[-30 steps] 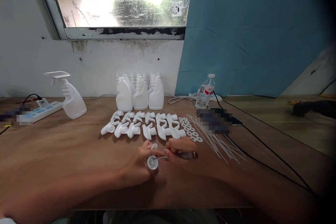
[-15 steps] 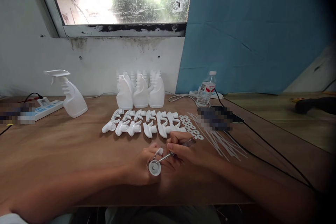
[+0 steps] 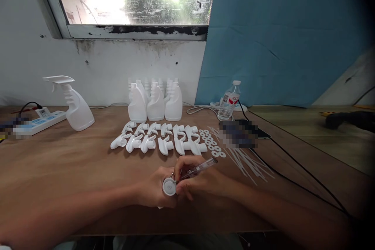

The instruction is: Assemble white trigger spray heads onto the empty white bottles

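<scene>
Clock middle: the white spray head (image 3: 169, 186), just above the brown table (image 3: 58, 170); 12 points to the wall.
Left hand: at 9 o'clock, this hand (image 3: 158, 190) is curled around the spray head, its round end facing the camera.
Right hand: at 3 o'clock, this hand (image 3: 202, 183) pinches a thin tool (image 3: 202, 166) with a clear handle.
Tool: it slants up toward 2 o'clock. Fingers hide its tip by the round rim, so I can't tell if they touch.
How it should feel: light, hard and smooth, I think, so damp fingers might slip. The thin trigger part could snap if bent.
Best hold: around the fat body, just behind the round end, keeping the opening free.
More heads: two rows of spray heads (image 3: 166, 147) lie near 12.
Small bits: rings (image 3: 217, 150) between 1 and 2, bendy-looking straws (image 3: 244, 162) near 2.
Bottles: white bottles (image 3: 156, 105) stand at 12, farther away.
</scene>
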Action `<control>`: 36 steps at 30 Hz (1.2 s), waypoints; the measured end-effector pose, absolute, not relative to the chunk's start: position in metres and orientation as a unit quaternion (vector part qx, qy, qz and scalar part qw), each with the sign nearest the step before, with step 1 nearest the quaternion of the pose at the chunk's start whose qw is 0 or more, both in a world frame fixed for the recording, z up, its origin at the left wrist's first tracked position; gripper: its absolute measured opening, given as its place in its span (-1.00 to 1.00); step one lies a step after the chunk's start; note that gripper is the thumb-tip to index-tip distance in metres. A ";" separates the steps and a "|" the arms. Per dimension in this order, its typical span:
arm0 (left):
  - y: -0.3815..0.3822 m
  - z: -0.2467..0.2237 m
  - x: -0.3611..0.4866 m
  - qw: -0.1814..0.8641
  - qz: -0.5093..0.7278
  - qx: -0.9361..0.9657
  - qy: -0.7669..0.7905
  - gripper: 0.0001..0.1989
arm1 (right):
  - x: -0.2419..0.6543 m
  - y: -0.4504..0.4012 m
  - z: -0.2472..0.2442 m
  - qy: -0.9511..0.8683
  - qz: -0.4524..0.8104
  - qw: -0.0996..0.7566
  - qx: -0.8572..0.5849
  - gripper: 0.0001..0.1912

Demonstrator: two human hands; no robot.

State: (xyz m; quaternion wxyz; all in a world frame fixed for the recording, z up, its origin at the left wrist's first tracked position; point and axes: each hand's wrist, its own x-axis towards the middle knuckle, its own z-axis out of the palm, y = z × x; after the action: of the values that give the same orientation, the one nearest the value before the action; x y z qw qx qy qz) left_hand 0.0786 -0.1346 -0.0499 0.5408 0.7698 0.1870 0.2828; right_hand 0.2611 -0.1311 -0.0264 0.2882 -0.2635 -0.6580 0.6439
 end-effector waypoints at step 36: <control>-0.130 -0.057 0.077 0.494 0.261 0.801 0.217 -0.80 | 0.415 -0.040 -0.007 -0.780 0.430 0.074 -0.449 -0.59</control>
State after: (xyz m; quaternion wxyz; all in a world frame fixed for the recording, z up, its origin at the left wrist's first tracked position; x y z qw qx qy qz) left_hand 0.0769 -0.1303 -0.0574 0.4942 0.8006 0.2166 0.2605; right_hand 0.4155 -0.0398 -0.0071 0.0737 -0.4492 -0.7797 0.4300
